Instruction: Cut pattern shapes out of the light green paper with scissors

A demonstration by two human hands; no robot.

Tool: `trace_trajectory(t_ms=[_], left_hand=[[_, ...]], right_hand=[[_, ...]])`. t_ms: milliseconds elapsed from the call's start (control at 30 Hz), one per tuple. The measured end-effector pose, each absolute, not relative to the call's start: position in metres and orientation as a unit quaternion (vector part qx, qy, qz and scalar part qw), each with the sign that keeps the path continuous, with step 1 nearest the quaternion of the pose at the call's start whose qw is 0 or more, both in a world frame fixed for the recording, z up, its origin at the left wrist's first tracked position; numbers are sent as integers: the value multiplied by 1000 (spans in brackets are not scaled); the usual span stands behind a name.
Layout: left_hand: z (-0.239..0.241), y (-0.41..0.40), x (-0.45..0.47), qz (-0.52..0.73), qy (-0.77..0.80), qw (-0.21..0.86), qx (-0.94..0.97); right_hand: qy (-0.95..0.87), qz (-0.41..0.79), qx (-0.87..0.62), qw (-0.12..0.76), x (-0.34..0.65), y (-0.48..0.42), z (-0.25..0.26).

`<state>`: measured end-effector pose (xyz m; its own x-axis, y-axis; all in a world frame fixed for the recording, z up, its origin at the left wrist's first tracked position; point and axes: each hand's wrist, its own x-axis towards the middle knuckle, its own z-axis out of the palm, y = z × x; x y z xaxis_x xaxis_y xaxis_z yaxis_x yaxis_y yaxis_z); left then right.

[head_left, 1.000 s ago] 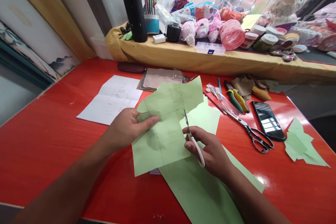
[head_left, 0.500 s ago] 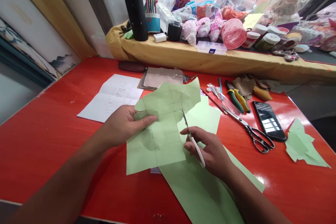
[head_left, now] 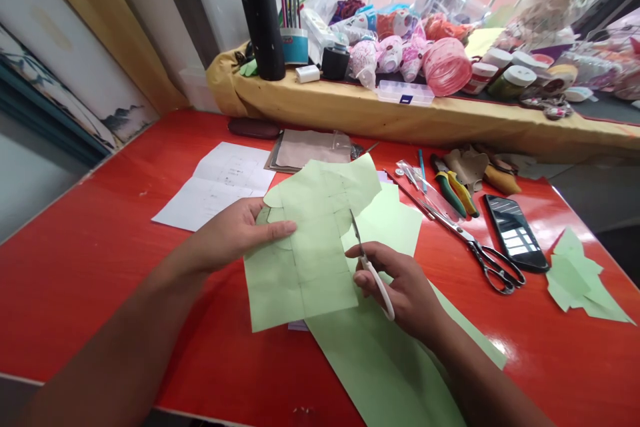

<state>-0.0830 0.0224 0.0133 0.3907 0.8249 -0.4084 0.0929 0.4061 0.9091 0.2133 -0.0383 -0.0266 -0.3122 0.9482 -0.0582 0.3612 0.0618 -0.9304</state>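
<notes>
Because the left hand (head_left: 240,231) pinches green paper (head_left: 321,247) at nine o'clock, the right hand (head_left: 406,285), holding scissors (head_left: 369,265), can reach three o'clock.

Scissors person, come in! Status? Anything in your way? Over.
Left hand pinching line-marked green paper. Right hand holding white-handled scissors by paper's right edge. Nothing visibly blocking; another green sheet underneath.

pale green paper (head_left: 323,250), dark-lined
</notes>
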Motion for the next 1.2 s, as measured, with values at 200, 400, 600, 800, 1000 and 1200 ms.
trace_trajectory(t_ms=[200,400,600,800,1000,1200], left_hand=[[6,26,-88,256,434,722,474],[3,27,-91,226,396,719,526],[-1,27,-86,259,400,712,517],[4,27,-79,373,414,690,462],[6,23,-76,401,368,737,401],[3,22,-75,273,416,735,461]], right_hand=[[-657,470,-493,323,214,-39,-28],[-634,478,-494,355,214,-39,-29],[-624,465,-498,382,213,-40,-29],[-628,454,-491,398,214,-40,-29],[-636,450,-479,404,213,-41,-29],[-633,449,-482,407,214,-40,-29]])
